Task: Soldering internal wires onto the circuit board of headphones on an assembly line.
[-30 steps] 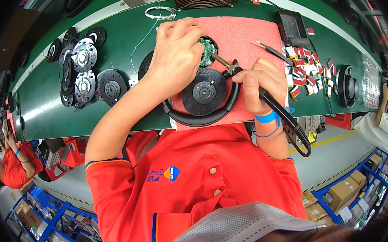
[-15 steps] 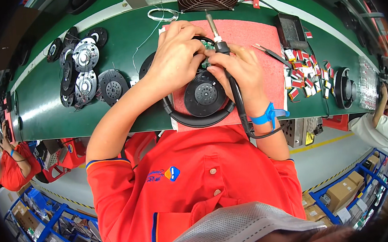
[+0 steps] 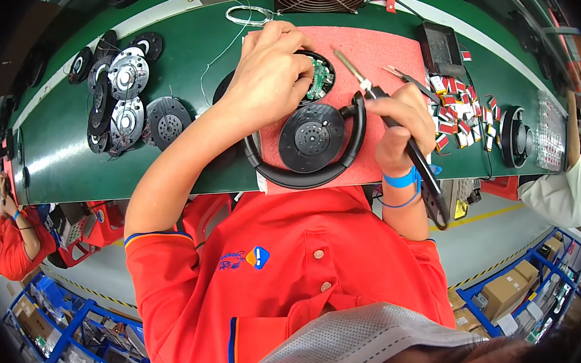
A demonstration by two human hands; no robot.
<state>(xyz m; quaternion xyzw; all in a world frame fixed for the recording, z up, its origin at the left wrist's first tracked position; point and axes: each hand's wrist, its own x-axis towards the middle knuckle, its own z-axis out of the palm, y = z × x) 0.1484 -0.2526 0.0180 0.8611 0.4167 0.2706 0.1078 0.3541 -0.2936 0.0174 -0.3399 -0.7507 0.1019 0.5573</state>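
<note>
Ear cup (image 3: 333, 86) unclosed – PCB (image 3: 323, 76) exposed
R hand (image 3: 406, 124) grips soldering iron (image 3: 366, 85), tip off PCB; L hand (image 3: 275, 69) curled at cup – hold can't tell

Green circuit board (image 3: 324, 78), black-handled soldering iron (image 3: 377, 94), pink mat (image 3: 379, 48).

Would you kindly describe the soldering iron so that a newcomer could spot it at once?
Find the green table, then the pink mat on it. Over the mat's right part, the right hand grips the soldering iron, its slim metal tip pointing up and left. Unlike the two-pronged tweezers lying nearby, it has a single tip and a thick black handle.
</note>
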